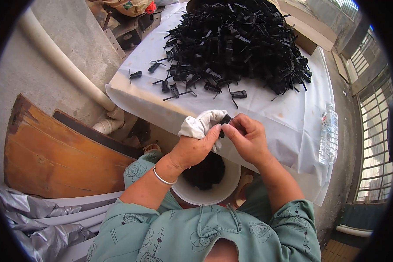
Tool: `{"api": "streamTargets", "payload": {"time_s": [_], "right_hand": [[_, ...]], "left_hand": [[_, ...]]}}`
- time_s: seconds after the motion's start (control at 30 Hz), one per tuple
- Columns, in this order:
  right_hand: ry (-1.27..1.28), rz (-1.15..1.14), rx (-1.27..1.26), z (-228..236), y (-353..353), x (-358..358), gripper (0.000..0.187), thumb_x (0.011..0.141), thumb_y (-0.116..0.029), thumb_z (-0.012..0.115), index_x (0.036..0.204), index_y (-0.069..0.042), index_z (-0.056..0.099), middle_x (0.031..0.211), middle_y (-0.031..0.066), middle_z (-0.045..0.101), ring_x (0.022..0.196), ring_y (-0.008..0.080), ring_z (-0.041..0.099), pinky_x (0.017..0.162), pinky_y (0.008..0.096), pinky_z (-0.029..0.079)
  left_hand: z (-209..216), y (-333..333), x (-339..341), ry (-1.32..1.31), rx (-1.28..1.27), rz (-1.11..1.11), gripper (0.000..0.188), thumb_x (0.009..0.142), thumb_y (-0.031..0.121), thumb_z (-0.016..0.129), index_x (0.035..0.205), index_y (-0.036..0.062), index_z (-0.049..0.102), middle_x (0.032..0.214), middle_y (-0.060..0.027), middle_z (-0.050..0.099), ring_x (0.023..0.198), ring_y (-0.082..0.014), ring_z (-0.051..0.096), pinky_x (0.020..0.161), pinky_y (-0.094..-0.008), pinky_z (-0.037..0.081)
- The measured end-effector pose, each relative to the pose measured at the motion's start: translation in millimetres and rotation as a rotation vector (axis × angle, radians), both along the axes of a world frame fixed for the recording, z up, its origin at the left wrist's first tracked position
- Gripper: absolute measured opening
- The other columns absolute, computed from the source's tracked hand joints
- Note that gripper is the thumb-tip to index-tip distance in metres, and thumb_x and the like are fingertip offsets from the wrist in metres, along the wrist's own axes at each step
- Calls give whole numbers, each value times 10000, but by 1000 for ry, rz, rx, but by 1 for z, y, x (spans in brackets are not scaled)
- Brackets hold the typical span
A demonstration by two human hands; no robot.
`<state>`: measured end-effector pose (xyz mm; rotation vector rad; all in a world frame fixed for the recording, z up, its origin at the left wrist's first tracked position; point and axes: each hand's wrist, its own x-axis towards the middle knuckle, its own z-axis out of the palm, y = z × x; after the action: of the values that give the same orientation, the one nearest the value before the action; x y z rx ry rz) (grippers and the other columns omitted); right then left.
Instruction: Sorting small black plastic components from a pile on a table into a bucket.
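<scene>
**Fisheye view from the head**

The lens faces down and forward over a green, line-patterned cloth top (170, 231); the left hand (203, 132) and right hand (252, 139) lie close, a white-sheeted table (277, 124) farther off.

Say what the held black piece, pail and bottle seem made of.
Black piece: perhaps moulded plastic, matte, by its uniform black; partly hidden. Pail: likely plastic, smooth, by its even whitish wall. Bottle: apparently clear plastic, glossy, by its transparent ribbed sides.
</scene>
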<state>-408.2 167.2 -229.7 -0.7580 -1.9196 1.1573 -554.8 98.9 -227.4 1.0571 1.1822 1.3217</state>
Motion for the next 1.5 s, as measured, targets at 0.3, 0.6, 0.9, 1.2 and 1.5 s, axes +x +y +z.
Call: {"api": "streamTargets", "payload": {"time_s": [0.3, 0.6, 0.9, 1.2, 1.5], "right_hand": [[5, 48, -113, -2, 3, -2, 209, 874, -164, 574, 733, -20, 517, 612, -52, 423, 586, 40, 360, 512, 210, 325], [-170, 110, 34, -10, 2, -4, 249, 910, -168, 497, 739, 10, 535, 608, 88, 537, 556, 150, 471, 537, 302, 410], [7, 155, -288, -16, -5, -15, 291, 940, -209, 468, 758, 8, 535, 626, -19, 461, 597, 72, 394, 532, 236, 364], [-158, 152, 131, -11, 13, 8, 120, 778, -93, 643, 874, -25, 624, 617, 57, 495, 540, 113, 436, 507, 256, 374], [36, 134, 116, -6, 7, 5, 148, 729, -40, 697, 827, -43, 586, 570, 4, 440, 516, 76, 396, 482, 230, 337]], "left_hand": [[-6, 0, 0, -169, 35, -61, 285, 849, 42, 550, 1121, 2, 475, 898, -34, 552, 646, -52, 501, 539, -197, 450], [-13, -3, 3, 535, 289, 174, 301, 831, 16, 539, 1125, -34, 503, 857, -58, 593, 703, -105, 565, 611, -225, 477], [-19, -3, 3, 625, 333, 201, 324, 817, 6, 543, 1132, -35, 478, 925, -94, 583, 777, -148, 564, 701, -267, 476], [-6, 2, -8, -85, 56, 48, 328, 906, 76, 464, 1219, 36, 377, 873, -19, 517, 635, -54, 437, 543, -189, 387], [3, -4, -7, -169, -45, -256, 392, 859, 129, 419, 1228, 4, 375, 828, -4, 499, 581, -42, 413, 501, -182, 344]]}}
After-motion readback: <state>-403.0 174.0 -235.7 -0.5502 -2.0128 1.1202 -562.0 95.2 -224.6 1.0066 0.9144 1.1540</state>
